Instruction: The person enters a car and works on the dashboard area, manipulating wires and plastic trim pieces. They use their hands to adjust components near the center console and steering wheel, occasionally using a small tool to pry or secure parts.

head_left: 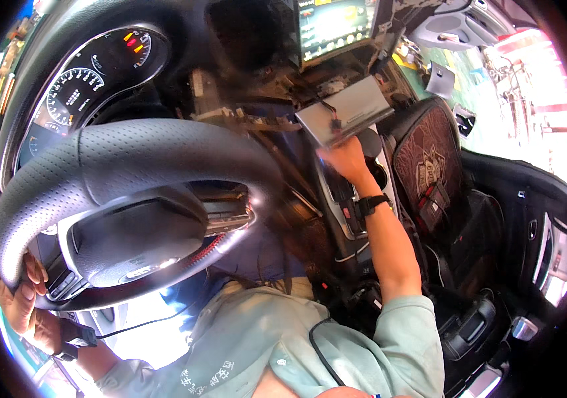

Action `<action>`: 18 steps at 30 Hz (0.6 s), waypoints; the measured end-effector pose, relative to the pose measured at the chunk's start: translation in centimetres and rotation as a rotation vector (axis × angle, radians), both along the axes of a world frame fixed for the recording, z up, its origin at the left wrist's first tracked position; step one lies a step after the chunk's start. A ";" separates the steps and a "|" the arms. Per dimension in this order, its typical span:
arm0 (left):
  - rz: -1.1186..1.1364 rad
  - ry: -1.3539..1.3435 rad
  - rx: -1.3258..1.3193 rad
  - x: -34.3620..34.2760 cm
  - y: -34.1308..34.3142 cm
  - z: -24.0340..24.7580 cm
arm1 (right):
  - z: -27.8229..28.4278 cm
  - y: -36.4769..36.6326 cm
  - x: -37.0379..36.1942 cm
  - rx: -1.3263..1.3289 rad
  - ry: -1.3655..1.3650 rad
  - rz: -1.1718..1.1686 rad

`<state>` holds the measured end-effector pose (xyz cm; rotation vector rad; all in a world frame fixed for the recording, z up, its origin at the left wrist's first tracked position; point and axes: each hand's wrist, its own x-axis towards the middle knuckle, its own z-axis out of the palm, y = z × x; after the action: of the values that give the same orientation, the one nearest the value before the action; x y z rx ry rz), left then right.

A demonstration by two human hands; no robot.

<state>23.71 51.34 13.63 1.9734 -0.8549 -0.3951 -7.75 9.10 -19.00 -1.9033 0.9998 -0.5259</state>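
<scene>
I sit at a black perforated steering wheel (144, 156) with silver spokes. My left hand (28, 302) is wrapped round the lower left of its rim, fingers curled over the inner edge. To the right, my right hand (348, 159) is closed over the front of the centre console (343, 249), just below a flat silver-grey panel (350, 109). The fingertips are partly hidden and slightly blurred, so what they hold cannot be made out. A small dark connector (335, 123) on a wire hangs in front of that panel.
A lit screen (336, 28) stands above the opened dashboard (243, 116), where brackets and wiring are exposed. The instrument cluster (91, 76) shows warning lights. The passenger seat (429, 166) carries a small dark red-and-black object (434, 207). Outside lies a detached grey trim piece (440, 79).
</scene>
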 end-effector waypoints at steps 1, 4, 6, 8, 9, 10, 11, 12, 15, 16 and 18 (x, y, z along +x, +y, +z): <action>0.010 -0.018 -0.001 0.1 -0.7 -0.2 | -0.1 -0.2 -0.4 0.042 0.055 -0.020; 0.036 -0.069 -0.012 0.0 0.9 -0.1 | 1.3 0.0 0.0 0.145 0.137 -0.006; 0.030 -0.094 -0.012 -0.1 0.9 -0.2 | 1.1 -0.2 -0.4 0.155 0.057 0.000; 0.045 -0.118 -0.033 0.2 2.0 -0.7 | 0.3 -0.7 -0.1 0.091 -0.002 0.038; 0.048 -0.128 -0.036 0.1 2.0 -0.7 | -0.1 -0.9 -0.1 0.120 0.028 0.023; 0.049 -0.140 -0.039 0.1 1.9 -0.7 | -0.4 -1.2 -0.2 0.149 0.058 0.008; 0.051 -0.154 -0.044 0.4 1.9 -0.8 | -0.3 -1.0 0.0 0.174 0.081 -0.006; 0.054 -0.166 -0.044 0.4 2.1 -0.8 | 0.3 -0.6 -0.1 0.217 0.075 -0.010; 0.062 -0.180 -0.044 0.1 3.1 -0.4 | 0.2 0.2 -0.3 0.136 0.033 -0.004; 0.072 -0.193 -0.050 0.0 3.4 -0.4 | 0.5 -0.3 0.1 0.104 0.092 0.005; 0.081 -0.217 -0.055 -0.3 3.5 -0.5 | 0.2 -0.6 -0.1 0.049 0.020 0.025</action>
<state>23.42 54.79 13.11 2.0165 -0.9071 -0.1101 -7.87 8.50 -18.81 -1.8784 0.9915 -0.4652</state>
